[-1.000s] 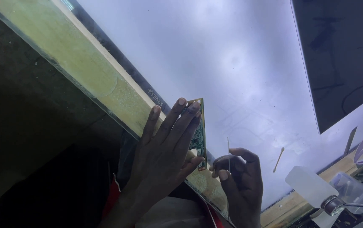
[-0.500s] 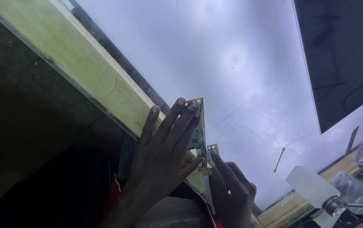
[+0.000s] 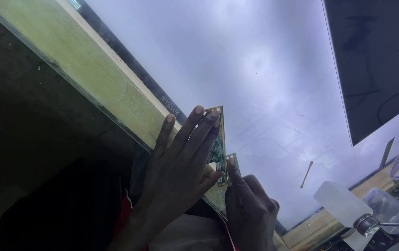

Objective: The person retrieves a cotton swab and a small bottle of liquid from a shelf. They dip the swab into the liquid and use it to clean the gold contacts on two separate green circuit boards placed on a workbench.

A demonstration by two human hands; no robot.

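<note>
The left hand (image 3: 181,172) lies flat, fingers spread, pinning a narrow green circuit board (image 3: 218,148) at the lit panel's (image 3: 264,83) edge; the right hand's (image 3: 250,209) fingertip presses just beside. Uneven pressure could crack the board or tear whatever joins it to the panel

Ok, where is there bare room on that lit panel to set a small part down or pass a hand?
The lit white panel is bare from the green circuit board across to the dark screen. A thin stick lies lower right. It is crowded at the near edge: left hand and right hand press on the board, and clear plastic containers fill the lower right corner.
</note>
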